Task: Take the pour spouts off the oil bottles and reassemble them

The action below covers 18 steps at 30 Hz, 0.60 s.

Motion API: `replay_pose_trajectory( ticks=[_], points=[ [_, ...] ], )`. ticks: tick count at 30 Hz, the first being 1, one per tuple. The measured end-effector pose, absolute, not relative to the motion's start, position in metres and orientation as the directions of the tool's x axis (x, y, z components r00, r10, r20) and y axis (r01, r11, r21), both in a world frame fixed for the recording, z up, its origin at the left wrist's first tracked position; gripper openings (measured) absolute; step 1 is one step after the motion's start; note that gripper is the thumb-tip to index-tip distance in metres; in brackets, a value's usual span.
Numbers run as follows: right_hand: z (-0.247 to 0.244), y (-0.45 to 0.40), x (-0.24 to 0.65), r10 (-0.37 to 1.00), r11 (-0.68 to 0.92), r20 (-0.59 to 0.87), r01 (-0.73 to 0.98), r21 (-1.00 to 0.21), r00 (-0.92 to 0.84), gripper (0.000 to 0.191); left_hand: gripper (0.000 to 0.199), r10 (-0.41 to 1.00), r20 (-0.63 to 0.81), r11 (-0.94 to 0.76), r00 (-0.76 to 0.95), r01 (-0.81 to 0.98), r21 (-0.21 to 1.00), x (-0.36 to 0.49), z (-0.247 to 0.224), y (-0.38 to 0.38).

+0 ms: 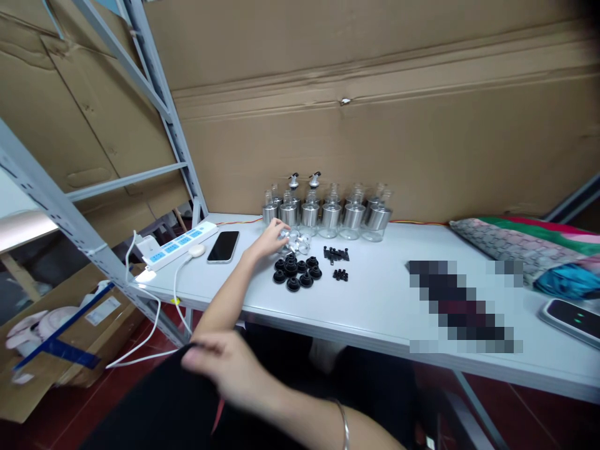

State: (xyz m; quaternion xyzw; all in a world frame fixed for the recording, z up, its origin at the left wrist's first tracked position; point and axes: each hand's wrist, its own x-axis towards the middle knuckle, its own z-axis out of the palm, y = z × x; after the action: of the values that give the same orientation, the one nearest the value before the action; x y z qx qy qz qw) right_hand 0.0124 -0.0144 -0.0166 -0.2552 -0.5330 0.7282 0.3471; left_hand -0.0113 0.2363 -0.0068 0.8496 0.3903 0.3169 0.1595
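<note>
My left hand (272, 239) reaches over the table, its curled fingertips on a small silver bottle-top part at the edge of a pile of silver parts (302, 244). My right hand (227, 365), smeared by motion, is low in front of the table edge, thumb and fingers closed on black fabric (173, 387). Right below the silver pile lie several round black stoppers (291, 269). Small black pieces (336, 254) and a group of shorter black pieces (340, 275) lie to their right. Behind stand several glass bottles with metal sleeves (331, 215); two carry silver pourers (314, 180).
A phone (224, 246) and a white power strip (180, 244) with cables lie on the left. Rightward are a pixelated dark patch (459, 303), a patterned cloth bundle (515, 250) and a device with green lights (574, 319). Cardboard (375, 137) walls the back; a metal post (164, 119) rises left.
</note>
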Motion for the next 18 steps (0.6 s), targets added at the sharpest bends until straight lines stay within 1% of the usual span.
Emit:
replay_pose_trajectory(
  ticks=[2, 4, 5, 7, 9, 12, 13, 14, 15, 16, 17, 18],
  points=[
    [-0.031, -0.007, 0.025, 0.805, -0.299, -0.136, -0.197, -0.934, -0.577, 0.049, 0.024, 0.749, 0.45, -0.663, 0.486, 0.552, 0.507, -0.01, -0.005, 0.236],
    [-0.05, -0.003, 0.042, 0.789, -0.352, -0.22, -0.128, -0.927, -0.573, 0.054, 0.024, 0.73, 0.496, -0.683, 0.471, 0.536, 0.496, -0.007, 0.0, 0.234],
    [-0.061, -0.002, 0.052, 0.773, -0.369, -0.256, -0.083, -0.926, -0.58, 0.053, 0.024, 0.719, 0.523, -0.693, 0.458, 0.526, 0.493, -0.006, 0.004, 0.231],
    [-0.08, 0.0, 0.074, 0.766, -0.378, -0.326, 0.022, -0.926, -0.554, 0.046, 0.025, 0.696, 0.584, -0.713, 0.418, 0.503, 0.489, -0.005, 0.014, 0.215],
    [-0.097, 0.007, 0.099, 0.788, -0.363, -0.388, 0.147, -0.92, -0.479, 0.036, 0.025, 0.66, 0.644, -0.741, 0.385, 0.471, 0.478, -0.007, 0.025, 0.186],
    [-0.114, 0.021, 0.143, 0.775, -0.325, -0.479, 0.39, -0.861, -0.411, 0.03, 0.024, 0.57, 0.71, -0.816, 0.413, 0.383, 0.432, -0.023, 0.033, 0.118],
    [-0.118, 0.025, 0.16, 0.749, -0.306, -0.516, 0.473, -0.826, -0.415, 0.027, 0.025, 0.564, 0.683, -0.825, 0.465, 0.363, 0.434, -0.03, 0.033, 0.093],
    [-0.121, 0.027, 0.177, 0.718, -0.289, -0.558, 0.551, -0.783, -0.416, 0.025, 0.026, 0.583, 0.6, -0.812, 0.548, 0.366, 0.455, -0.039, 0.03, 0.069],
    [-0.124, 0.027, 0.196, 0.703, -0.27, -0.588, 0.615, -0.741, -0.4, 0.024, 0.028, 0.634, 0.428, -0.758, 0.644, 0.411, 0.506, -0.047, 0.026, 0.048],
    [-0.126, 0.025, 0.216, 0.696, -0.253, -0.613, 0.67, -0.698, -0.375, 0.024, 0.03, 0.644, 0.25, -0.711, 0.723, 0.445, 0.544, -0.056, 0.019, 0.03],
    [-0.127, 0.023, 0.237, 0.71, -0.236, -0.619, 0.715, -0.658, -0.335, 0.023, 0.033, 0.642, 0.093, -0.664, 0.761, 0.492, 0.564, -0.065, 0.011, 0.016],
    [-0.127, 0.019, 0.258, 0.746, -0.22, -0.604, 0.751, -0.623, -0.282, 0.021, 0.035, 0.655, -0.011, -0.62, 0.755, 0.546, 0.563, -0.075, 0.001, 0.005]
  ],
)
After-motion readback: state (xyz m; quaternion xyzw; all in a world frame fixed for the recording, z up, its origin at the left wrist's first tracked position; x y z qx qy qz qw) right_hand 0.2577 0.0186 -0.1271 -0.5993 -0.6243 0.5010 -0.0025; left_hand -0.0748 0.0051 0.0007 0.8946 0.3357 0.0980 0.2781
